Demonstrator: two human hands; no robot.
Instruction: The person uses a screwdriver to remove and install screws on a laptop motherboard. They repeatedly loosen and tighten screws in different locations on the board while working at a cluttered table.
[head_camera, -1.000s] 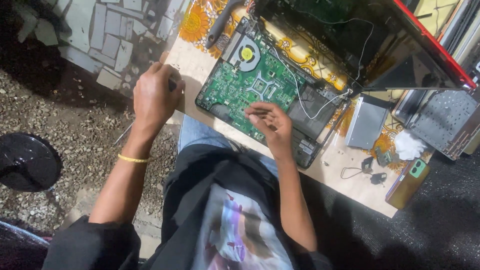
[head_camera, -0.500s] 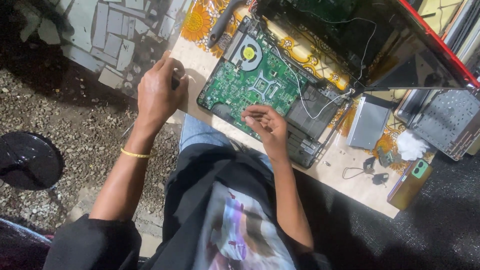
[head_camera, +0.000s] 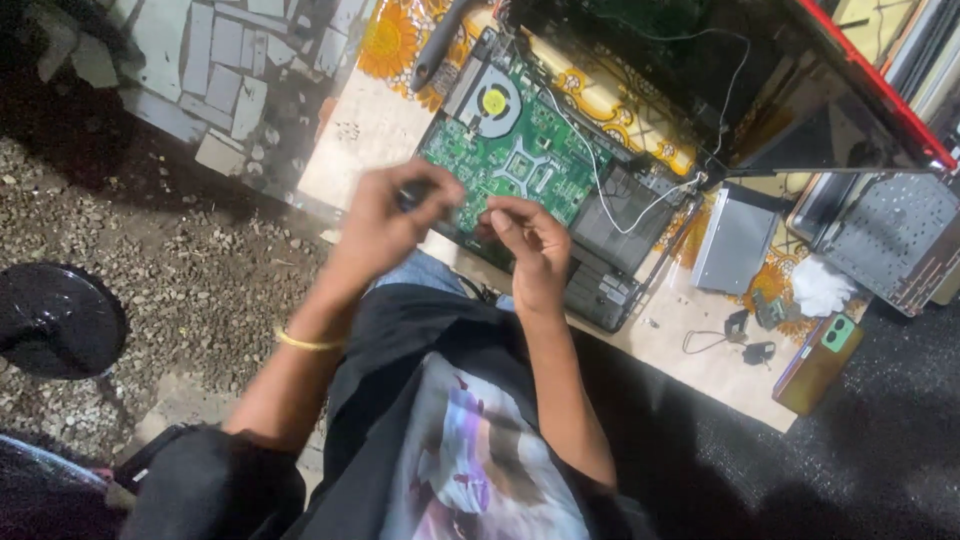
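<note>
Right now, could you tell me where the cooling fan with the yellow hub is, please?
In the head view, the cooling fan sits at the far left corner of the green circuit board, beyond the left hand, beside a dark handle.

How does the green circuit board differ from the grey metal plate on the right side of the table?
The green circuit board sits inside the opened laptop base, under both hands; the grey metal plate lies loose on the table, untouched. The board is larger and crowded with components and a fan; the plate is plain. Both lie flat.
</note>
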